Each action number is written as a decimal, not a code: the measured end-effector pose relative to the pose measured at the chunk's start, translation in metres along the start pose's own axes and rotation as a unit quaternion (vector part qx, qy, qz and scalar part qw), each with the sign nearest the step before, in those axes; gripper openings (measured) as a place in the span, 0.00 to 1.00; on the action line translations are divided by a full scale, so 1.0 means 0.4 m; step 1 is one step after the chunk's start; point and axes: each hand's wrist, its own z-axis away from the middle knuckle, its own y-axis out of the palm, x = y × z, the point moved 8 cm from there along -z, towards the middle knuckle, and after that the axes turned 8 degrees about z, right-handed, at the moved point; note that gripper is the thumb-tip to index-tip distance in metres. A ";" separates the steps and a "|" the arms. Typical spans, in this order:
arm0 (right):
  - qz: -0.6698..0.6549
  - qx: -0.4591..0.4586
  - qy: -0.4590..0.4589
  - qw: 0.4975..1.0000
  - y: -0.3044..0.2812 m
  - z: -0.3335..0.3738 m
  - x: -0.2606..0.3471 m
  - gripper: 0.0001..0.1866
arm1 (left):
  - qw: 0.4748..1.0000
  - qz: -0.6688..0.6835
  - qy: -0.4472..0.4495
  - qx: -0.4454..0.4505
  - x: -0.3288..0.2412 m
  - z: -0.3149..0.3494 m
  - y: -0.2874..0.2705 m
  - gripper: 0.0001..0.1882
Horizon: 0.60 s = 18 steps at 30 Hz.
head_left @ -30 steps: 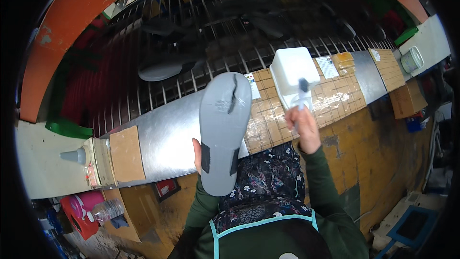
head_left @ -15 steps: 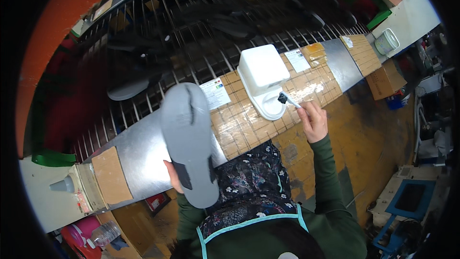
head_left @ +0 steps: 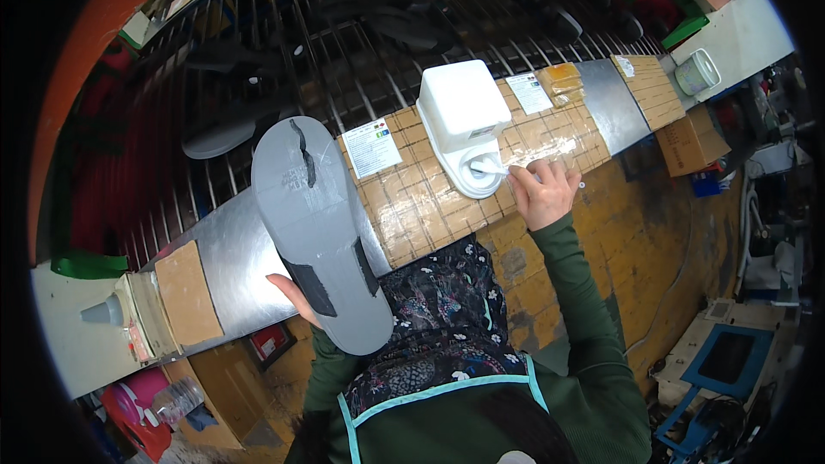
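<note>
A grey shoe sole [head_left: 322,215] with dark side patches stands tilted up before me, its bottom face showing. My left hand [head_left: 294,299] grips it from behind; only the thumb side shows at the sole's left edge, and the other fingers are hidden. My right hand [head_left: 547,195] pinches the pale handle of a small brush [head_left: 498,170]. The brush's head reaches down into the round cup at the front of a white plastic dispenser [head_left: 464,103], where its bristles are out of sight. The dispenser rests on the cardboard-covered ledge [head_left: 412,223].
Past the ledge runs a rack of metal bars [head_left: 361,86] with dark soles lying on it. Printed labels [head_left: 371,148] and a brownish-yellow block [head_left: 560,84] lie on the ledge. A white tub [head_left: 697,73] stands far right, a grey cone [head_left: 103,311] at left.
My right hand has lowered the brush, and its black bristles have gone from above the cup to inside it. The sole has shifted left and slightly away, still in my left hand.
</note>
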 end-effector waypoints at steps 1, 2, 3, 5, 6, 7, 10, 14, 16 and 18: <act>-0.011 0.002 0.004 1.000 -0.002 0.000 -0.003 0.05 | 0.997 -0.052 0.011 -0.059 -0.004 0.009 -0.025 0.43; -0.022 0.003 0.009 1.000 -0.004 -0.001 -0.008 0.05 | 0.995 -0.060 0.020 -0.076 -0.008 0.012 -0.033 0.43; -0.038 -0.004 0.016 0.999 -0.008 -0.002 -0.012 0.05 | 0.993 -0.067 0.030 -0.092 -0.013 0.016 -0.042 0.42; -0.015 0.002 0.011 1.000 -0.004 -0.009 -0.009 0.05 | 0.995 -0.079 0.028 -0.061 -0.023 0.012 -0.037 0.41; -0.004 0.001 0.010 1.000 -0.002 -0.009 -0.010 0.05 | 0.996 -0.081 0.017 -0.011 -0.022 0.006 -0.023 0.41; -0.003 0.002 0.002 1.000 -0.001 -0.011 -0.006 0.04 | 0.995 -0.087 0.009 0.051 -0.021 0.004 -0.002 0.40; -0.028 0.030 0.009 0.999 0.016 -0.003 -0.016 0.04 | 0.994 -0.107 0.034 -0.016 -0.033 0.006 -0.033 0.40; -0.234 0.165 0.184 0.940 0.101 0.053 -0.087 0.06 | 0.990 -0.046 0.055 -0.125 -0.025 0.008 -0.076 0.41; -0.377 0.221 0.270 0.858 0.158 0.096 -0.103 0.09 | 0.994 -0.043 0.034 -0.096 -0.009 -0.009 -0.065 0.42; -0.508 0.263 0.329 0.752 0.205 0.135 -0.100 0.12 | 0.995 -0.048 0.007 -0.086 0.010 -0.021 -0.063 0.42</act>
